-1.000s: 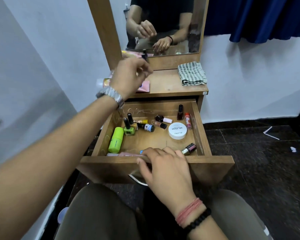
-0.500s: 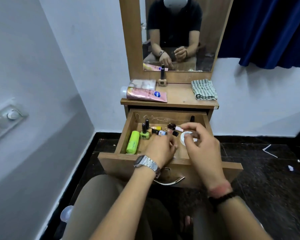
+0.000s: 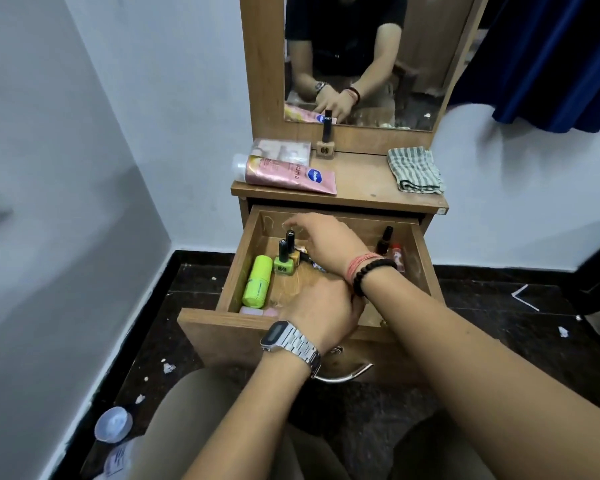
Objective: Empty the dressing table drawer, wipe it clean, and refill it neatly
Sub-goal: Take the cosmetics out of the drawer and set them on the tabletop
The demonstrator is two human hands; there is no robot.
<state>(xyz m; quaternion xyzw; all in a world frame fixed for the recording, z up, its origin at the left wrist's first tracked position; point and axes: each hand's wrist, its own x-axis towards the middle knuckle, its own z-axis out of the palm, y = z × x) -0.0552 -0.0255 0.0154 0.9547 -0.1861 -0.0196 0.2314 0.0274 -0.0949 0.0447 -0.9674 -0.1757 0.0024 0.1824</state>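
Both hands crossed in drawer (image 3: 423,258), right hand (image 3: 321,244) reaching to 11 o'clock over polish bottles (image 3: 284,258), grip unclear, left hand (image 3: 326,306) low at 6 o'clock, grip hidden

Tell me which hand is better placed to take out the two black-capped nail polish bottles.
Probably the right hand: it hovers right beside the black-capped nail polish bottles, whereas the left hand is low at the wooden drawer's front, under the right wrist.
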